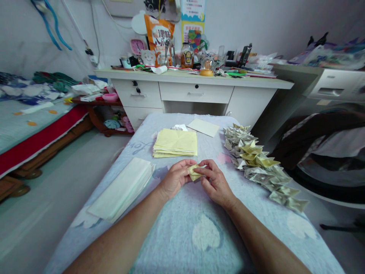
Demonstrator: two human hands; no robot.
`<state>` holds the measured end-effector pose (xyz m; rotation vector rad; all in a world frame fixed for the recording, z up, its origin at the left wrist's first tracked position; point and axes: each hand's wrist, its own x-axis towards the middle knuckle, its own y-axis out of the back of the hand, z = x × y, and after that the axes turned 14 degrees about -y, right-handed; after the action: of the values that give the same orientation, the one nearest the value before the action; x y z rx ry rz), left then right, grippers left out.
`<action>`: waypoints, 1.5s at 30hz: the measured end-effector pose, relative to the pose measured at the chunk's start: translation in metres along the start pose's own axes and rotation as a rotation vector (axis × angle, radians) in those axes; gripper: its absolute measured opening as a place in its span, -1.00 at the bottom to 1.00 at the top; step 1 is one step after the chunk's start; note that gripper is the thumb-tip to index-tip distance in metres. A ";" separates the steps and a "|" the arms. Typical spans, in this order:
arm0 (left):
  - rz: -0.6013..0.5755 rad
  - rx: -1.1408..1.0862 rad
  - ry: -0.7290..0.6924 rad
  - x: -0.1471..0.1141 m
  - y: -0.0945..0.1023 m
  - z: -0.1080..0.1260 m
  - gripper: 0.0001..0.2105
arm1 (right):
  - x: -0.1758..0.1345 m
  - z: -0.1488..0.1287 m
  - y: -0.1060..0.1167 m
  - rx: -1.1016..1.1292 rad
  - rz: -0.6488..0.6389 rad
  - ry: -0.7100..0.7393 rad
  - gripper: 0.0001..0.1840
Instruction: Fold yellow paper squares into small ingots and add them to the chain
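A small folded piece of yellow paper (194, 173) is held between both hands above the cloth-covered table. My left hand (177, 176) pinches its left side, while the fingers of my right hand (214, 180) press on its right side. Just beyond them lies a stack of yellow paper sheets (176, 142). To the left rests a long pile of whitish paper (122, 189). Rows of folded paper pieces (258, 163), grey-white with some yellow, stand along the right side. The fingers partly hide the paper in my hands.
A pale card (203, 127) and a crumpled white scrap (180, 127) lie at the table's far end. Behind stands a white desk (196, 92) crowded with a jar (187, 55) and an orange bag (159, 38). A bed (37, 125) is at left, a washing machine (336, 85) at right.
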<state>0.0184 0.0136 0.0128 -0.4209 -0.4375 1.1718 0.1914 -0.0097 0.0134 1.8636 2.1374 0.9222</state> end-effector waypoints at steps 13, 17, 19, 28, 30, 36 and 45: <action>-0.012 0.271 -0.049 0.002 0.002 -0.010 -0.54 | 0.003 0.003 -0.002 0.019 0.006 -0.233 -0.77; -0.025 0.324 -0.048 0.002 0.001 -0.008 -0.61 | 0.003 0.005 -0.005 -0.005 -0.058 -0.250 -0.67; -0.047 0.352 -0.051 0.002 0.001 -0.009 -0.68 | 0.004 0.006 -0.005 0.003 -0.060 -0.258 -0.67; -0.131 0.496 -0.050 0.002 0.002 -0.014 -0.75 | 0.003 0.006 -0.003 0.231 -0.105 -0.316 -0.62; -0.143 0.548 -0.053 0.001 0.003 -0.015 -0.74 | 0.003 0.006 -0.004 0.307 -0.110 -0.339 -0.66; -0.215 0.771 -0.089 -0.001 0.004 -0.016 -0.79 | 0.003 0.004 -0.002 0.319 -0.105 -0.364 -0.66; -0.204 0.831 -0.146 -0.001 -0.002 -0.008 -0.78 | 0.004 0.001 -0.002 0.287 -0.089 -0.363 -0.68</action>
<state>0.0236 0.0111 0.0070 0.4224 -0.0856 1.0829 0.1893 -0.0056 0.0130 1.8608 2.1828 0.2400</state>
